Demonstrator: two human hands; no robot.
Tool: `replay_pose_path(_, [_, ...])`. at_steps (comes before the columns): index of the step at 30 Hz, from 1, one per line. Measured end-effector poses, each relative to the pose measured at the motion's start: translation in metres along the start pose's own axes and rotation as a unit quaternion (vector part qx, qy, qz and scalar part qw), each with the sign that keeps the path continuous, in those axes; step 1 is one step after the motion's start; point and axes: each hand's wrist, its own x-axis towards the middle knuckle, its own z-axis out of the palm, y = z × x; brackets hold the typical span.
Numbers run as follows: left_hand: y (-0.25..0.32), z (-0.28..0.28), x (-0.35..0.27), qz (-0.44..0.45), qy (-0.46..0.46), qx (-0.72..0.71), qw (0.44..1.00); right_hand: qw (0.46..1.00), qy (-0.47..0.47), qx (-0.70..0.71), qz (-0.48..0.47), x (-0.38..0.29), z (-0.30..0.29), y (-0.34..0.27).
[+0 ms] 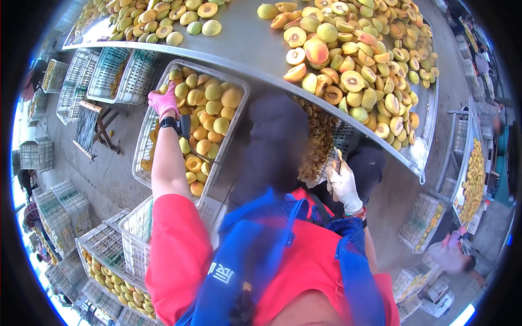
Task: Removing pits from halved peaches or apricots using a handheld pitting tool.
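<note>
My left hand, in a pink glove, is at the upper left part of a white plastic crate of yellow peaches. Its fingers touch the fruit by the rim; whether they grip a peach is hidden. At least one peach half lies among them. My right hand, in a whitish glove, is closed around a small hand tool with a metal part, held upright over my lap. Its exact kind is unclear. Just beyond it, a crate of brown-yellow scraps stands under the metal table's edge.
The metal table bears a heap of halved peaches and another pile at far left. A folding stool and stacked crates stand left. More crates are behind me. A person is at the right.
</note>
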Motion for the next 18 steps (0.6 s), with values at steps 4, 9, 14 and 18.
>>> replay_pose_path(4, [-0.018,0.029,0.038,0.039,0.0,0.082,0.996,1.0,-0.003,-0.014,0.008,0.005,0.004,0.004])
replay_pose_path(9, [-0.045,0.06,0.038,-0.011,0.014,0.117,0.993,0.997,0.03,-0.068,0.012,0.009,0.01,0.002])
replay_pose_path(14, [-0.05,0.067,0.055,-0.036,-0.004,0.152,0.988,0.995,0.017,-0.101,0.021,0.012,0.011,-0.003])
replay_pose_path(18, [-0.037,0.05,0.062,-0.017,-0.074,0.182,0.98,0.995,-0.013,-0.095,-0.031,0.017,0.007,0.01])
